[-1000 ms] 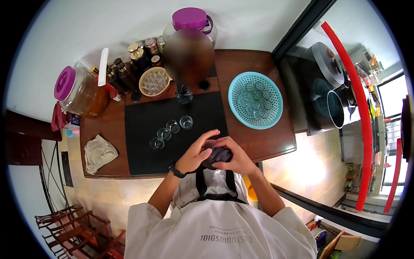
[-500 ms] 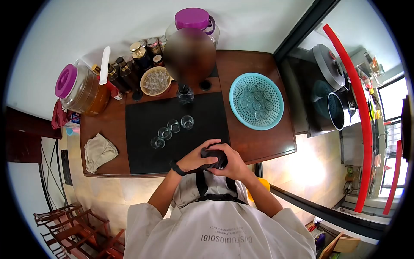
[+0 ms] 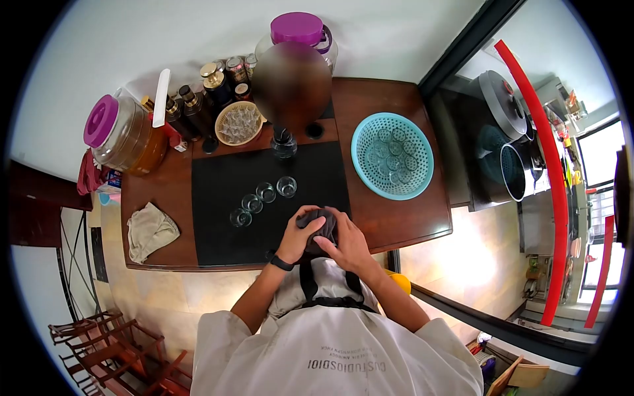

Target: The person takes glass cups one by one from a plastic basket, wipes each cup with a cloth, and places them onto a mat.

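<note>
Close in front of my body, my left hand (image 3: 295, 236) and my right hand (image 3: 352, 247) are both closed around a bunched dark grey cloth (image 3: 319, 226). Whether something sits inside the cloth is hidden. Left of my hands, several small clear glasses stand in a slanting row on the black mat, among them a nearer glass (image 3: 241, 218) and a farther glass (image 3: 286, 187). To the right, a light blue colander (image 3: 360, 173) holds several more clear glasses (image 3: 395, 158).
A beige cloth (image 3: 152, 232) lies at the table's left end. Along the wall stand a purple-lidded jar (image 3: 135, 142), dark bottles (image 3: 196, 112), a small basket (image 3: 220, 135) of clear pieces and another purple-lidded jar (image 3: 297, 30). A blurred round shape (image 3: 292, 84) covers part of the back.
Both hands have turned the cloth and shifted their grip; my left hand has moved slightly left, and more of the cloth shows on top. The glasses have stayed in place.
</note>
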Demonstrator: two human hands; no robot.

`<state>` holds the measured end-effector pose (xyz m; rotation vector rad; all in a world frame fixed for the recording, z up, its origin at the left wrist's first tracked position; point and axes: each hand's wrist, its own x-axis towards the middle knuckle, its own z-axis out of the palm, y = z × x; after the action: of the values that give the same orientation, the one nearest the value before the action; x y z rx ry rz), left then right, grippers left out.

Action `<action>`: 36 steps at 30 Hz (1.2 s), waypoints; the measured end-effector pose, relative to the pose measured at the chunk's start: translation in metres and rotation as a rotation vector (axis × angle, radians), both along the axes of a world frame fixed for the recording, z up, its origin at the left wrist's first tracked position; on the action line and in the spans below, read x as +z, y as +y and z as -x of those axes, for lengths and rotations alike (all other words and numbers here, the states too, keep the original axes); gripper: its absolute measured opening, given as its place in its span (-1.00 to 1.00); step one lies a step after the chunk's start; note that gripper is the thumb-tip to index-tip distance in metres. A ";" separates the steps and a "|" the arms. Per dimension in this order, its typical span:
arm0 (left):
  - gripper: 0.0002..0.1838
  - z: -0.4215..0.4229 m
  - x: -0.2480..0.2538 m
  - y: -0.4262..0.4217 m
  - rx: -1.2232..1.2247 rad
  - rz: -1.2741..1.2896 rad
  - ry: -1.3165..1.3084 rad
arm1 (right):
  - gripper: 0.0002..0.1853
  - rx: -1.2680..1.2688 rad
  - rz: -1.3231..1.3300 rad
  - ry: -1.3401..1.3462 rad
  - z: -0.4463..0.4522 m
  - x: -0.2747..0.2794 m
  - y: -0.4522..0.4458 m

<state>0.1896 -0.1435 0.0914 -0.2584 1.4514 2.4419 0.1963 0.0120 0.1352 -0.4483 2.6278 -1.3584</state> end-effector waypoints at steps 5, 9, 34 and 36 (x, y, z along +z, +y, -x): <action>-0.73 0.002 -0.005 0.008 0.021 -0.228 -0.207 | -0.31 -0.099 0.116 -0.053 -0.004 -0.013 -0.002; -0.72 -0.001 -0.010 0.007 -0.037 -0.357 -0.325 | -0.32 -0.047 0.094 0.141 -0.003 -0.020 -0.001; -0.48 0.008 0.024 -0.003 0.079 0.338 0.307 | -0.77 -0.042 0.350 -0.142 -0.001 -0.012 0.005; -0.47 0.011 0.028 -0.010 -0.010 0.276 0.265 | -0.84 0.052 0.222 0.156 -0.001 -0.010 0.009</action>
<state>0.1782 -0.1530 0.1193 0.0198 1.8984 2.3324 0.1972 0.0214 0.1252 -0.6728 2.5716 -1.6700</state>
